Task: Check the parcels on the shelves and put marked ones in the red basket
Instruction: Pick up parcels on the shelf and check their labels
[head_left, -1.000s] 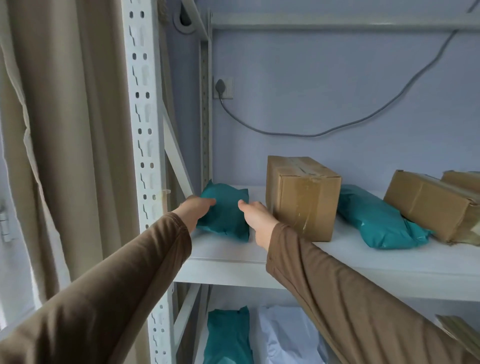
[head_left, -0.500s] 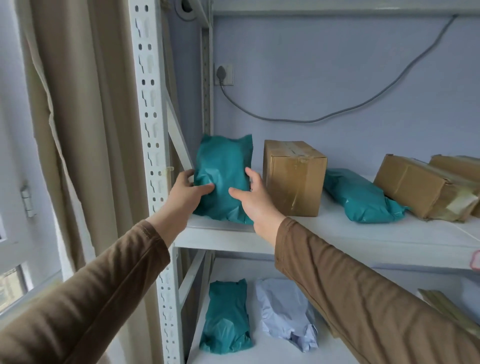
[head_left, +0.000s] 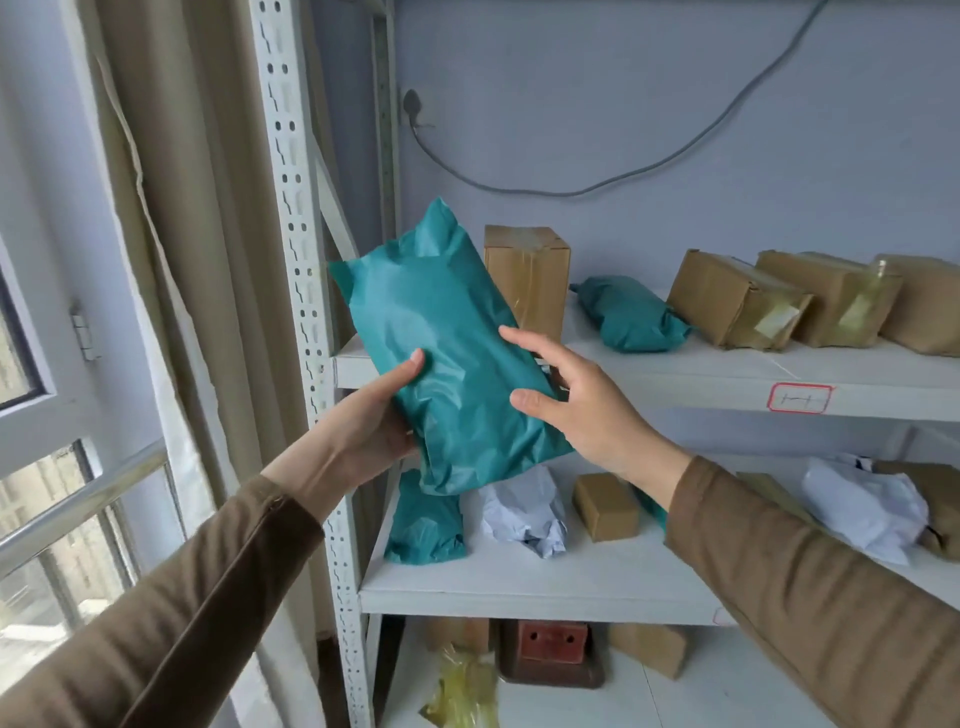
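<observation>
Teal parcel (head_left: 447, 358): a soft teal plastic mailer bag, held up in the air in front of the left end of the shelves, tilted with its top leaning left; its plain face is toward the camera, no mark to be seen on it
Left hand (head_left: 371, 423): grips the parcel's lower left edge; thumb pressed flat on the front, the other fingers hidden behind the bag
Right hand (head_left: 582, 410): at the parcel's right edge; fingers (head_left: 519, 338) spread and relaxed, forefinger and thumb tips touching the bag, not curled round it
Top shelf (head_left: 675, 376): an upright cardboard box (head_left: 527, 280) just behind the held parcel; right of it a second teal bag (head_left: 631, 322) lying down; then a row of brown taped boxes (head_left: 737, 299); a red-edged label (head_left: 800, 397) on the shelf's front edge
Middle shelf (head_left: 545, 587): a teal bag (head_left: 426, 522), a crumpled white bag (head_left: 524, 512), a small brown box (head_left: 605, 506), another white bag (head_left: 865, 506) farther right
Bottom shelf: a red brick-like block (head_left: 553, 642) on a dark tray; yellowish wrapping (head_left: 462, 691) in front; brown boxes beside
Surroundings: beige curtain (head_left: 208, 208) and a window on the left; a grey cable (head_left: 675, 156) along the wall
</observation>
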